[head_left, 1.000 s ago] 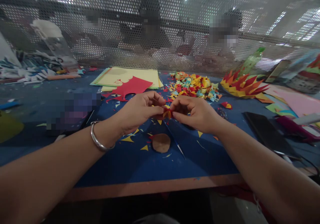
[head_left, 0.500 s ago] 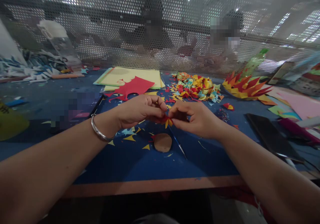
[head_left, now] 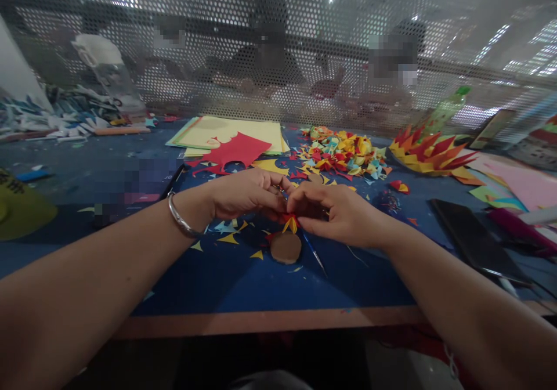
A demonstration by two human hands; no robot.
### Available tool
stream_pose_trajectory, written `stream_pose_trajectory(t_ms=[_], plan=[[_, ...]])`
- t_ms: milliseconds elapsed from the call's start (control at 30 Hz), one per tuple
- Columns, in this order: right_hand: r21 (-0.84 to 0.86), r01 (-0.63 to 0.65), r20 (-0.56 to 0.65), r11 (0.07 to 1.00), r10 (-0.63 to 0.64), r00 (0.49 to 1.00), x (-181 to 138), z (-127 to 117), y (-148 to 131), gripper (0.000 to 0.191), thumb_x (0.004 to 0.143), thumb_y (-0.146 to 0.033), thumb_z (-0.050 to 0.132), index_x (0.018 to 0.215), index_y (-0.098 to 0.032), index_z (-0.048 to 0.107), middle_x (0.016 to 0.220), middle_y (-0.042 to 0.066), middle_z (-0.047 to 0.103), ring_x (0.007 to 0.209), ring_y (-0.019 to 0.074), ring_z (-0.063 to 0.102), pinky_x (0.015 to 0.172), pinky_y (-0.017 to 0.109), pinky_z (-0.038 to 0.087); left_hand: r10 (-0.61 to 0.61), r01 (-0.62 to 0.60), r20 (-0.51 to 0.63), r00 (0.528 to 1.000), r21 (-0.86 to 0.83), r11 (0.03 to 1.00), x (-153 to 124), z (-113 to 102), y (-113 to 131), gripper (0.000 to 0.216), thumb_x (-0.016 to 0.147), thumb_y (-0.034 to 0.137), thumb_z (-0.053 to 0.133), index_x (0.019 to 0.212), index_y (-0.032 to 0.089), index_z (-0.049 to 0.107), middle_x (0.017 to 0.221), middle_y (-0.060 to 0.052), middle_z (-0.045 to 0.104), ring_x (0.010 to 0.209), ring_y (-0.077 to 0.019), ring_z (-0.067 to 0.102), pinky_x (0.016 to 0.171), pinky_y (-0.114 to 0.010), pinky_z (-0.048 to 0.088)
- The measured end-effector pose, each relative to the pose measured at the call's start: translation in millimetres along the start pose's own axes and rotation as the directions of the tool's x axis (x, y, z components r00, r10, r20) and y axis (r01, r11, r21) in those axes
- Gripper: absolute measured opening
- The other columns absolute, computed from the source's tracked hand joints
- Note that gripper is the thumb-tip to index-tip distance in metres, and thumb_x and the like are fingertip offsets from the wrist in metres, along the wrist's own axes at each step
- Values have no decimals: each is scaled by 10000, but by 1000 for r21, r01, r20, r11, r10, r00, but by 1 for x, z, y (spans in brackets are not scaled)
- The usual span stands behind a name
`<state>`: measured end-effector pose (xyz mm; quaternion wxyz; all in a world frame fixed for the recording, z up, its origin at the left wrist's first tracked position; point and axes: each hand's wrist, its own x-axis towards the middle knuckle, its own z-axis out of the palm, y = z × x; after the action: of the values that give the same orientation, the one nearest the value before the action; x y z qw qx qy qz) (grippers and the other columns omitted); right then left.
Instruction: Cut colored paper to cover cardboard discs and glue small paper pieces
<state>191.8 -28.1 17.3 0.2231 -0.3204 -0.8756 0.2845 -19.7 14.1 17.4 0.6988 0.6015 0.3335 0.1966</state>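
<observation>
Between my hands is a small red and yellow paper flower point(head_left: 290, 224), its yellow petals pointing down toward me. The fingertips of my left hand point(head_left: 256, 194) pinch it from the left, and my right hand point(head_left: 333, 213) pinches it from the right; the fingers partly hide it. Just below lies a round brown disc point(head_left: 286, 248) on the blue table. A thin blue-handled tool with a pointed metal-coloured tip point(head_left: 314, 253) rests beside the disc. Yellow paper scraps point(head_left: 228, 238) are scattered left of it.
Behind my hands lie a cut red sheet point(head_left: 243, 149), stacked yellow paper point(head_left: 237, 129) and a heap of folded paper pieces point(head_left: 343, 152). A spiky red-orange paper piece point(head_left: 430, 153) and a black phone point(head_left: 474, 239) are at right. A perforated metal screen point(head_left: 195, 59) stands behind.
My hands have drawn closer together around the paper flower, which sits slightly lower, nearer the brown disc. More of its yellow petals show. The view has shifted slightly.
</observation>
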Motion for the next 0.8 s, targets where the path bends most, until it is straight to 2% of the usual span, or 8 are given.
stream_pose_trajectory(t_ms=[133, 333, 467, 567, 667, 800], plan=[[34, -20, 37, 999, 19, 999, 1, 0, 1, 134, 843, -106, 605, 954, -180, 590, 789, -21, 577, 638, 90, 516, 583, 207, 419, -3, 3, 14, 1000, -27, 1000, 1, 3, -2, 321, 670, 58, 757, 935, 178, 621, 769, 6, 708, 650, -92, 663, 610, -176, 525], [13, -31, 31, 999, 31, 999, 0, -2, 0, 109, 833, -113, 615, 911, -182, 585, 766, -26, 563, 617, 87, 500, 566, 206, 407, 28, -27, -70, 997, 13, 1000, 2, 8, -2, 349, 632, 68, 778, 910, 178, 599, 754, 9, 706, 629, -92, 658, 601, -183, 519], [27, -56, 8, 998, 56, 998, 0, -2, 0, 103, 844, -131, 610, 936, -176, 597, 704, -45, 543, 592, 84, 494, 552, 204, 391, 53, -49, -128, 990, 31, 998, 2, 9, -3, 297, 676, 113, 769, 906, 169, 590, 724, 12, 693, 613, -96, 646, 605, -199, 522], [39, -55, -18, 998, 56, 998, 0, -3, 1, 96, 849, -144, 609, 941, -171, 618, 723, -33, 585, 602, 86, 506, 555, 208, 393, 96, -84, -168, 981, 74, 994, 2, 11, -3, 216, 757, 147, 727, 921, 161, 588, 732, 6, 686, 629, -99, 651, 627, -213, 533], [43, -39, -91, 998, 42, 995, 2, -5, 2, 73, 843, -151, 620, 913, -170, 626, 759, -17, 618, 626, 90, 527, 581, 216, 416, 203, -162, -251, 946, 175, 971, -1, 11, -2, 140, 830, 204, 685, 924, 158, 594, 779, -15, 687, 672, -116, 662, 657, -249, 548], [122, -71, -194, 990, 94, 976, 2, -10, 6, 75, 837, -180, 647, 906, -168, 619, 749, -10, 627, 631, 99, 557, 579, 226, 438, 396, -283, -304, 866, 356, 891, -7, 8, 3, 160, 834, 256, 707, 935, 157, 633, 819, -26, 681, 741, -134, 655, 681, -263, 530]])
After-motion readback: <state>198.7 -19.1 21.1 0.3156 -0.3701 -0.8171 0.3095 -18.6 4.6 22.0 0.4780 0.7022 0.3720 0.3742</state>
